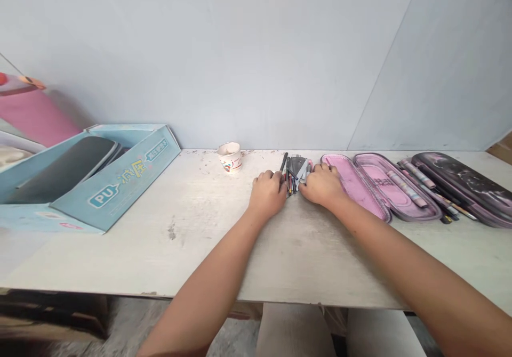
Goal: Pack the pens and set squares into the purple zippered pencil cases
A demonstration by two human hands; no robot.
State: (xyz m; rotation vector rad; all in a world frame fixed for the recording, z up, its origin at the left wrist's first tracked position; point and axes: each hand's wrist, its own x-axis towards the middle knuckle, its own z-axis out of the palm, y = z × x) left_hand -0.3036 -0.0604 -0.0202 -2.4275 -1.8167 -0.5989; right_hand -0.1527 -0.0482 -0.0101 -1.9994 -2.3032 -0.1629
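A small bunch of pens (290,182) and other stationery lies on the table between my hands. My left hand (269,191) presses against its left side, fingers curled around the pens. On the opposite side, my right hand (323,183) is closed with bent fingers against the bunch; the exact pieces under its fingers are hidden. A dark translucent flat piece (299,164), perhaps a set square, shows at the back of the bunch. Just right of my right hand an open pink pencil case (340,168) lies flat, with a pastel patterned cylinder (407,189) in its right half.
A black pencil case (460,178) lies at the far right, with several pens and brushes (450,208) beside it. A paper cup (230,158) stands near the wall. On the left, a light blue box (116,186) holds a dark grey case (68,168), with a pink object (38,109) behind.
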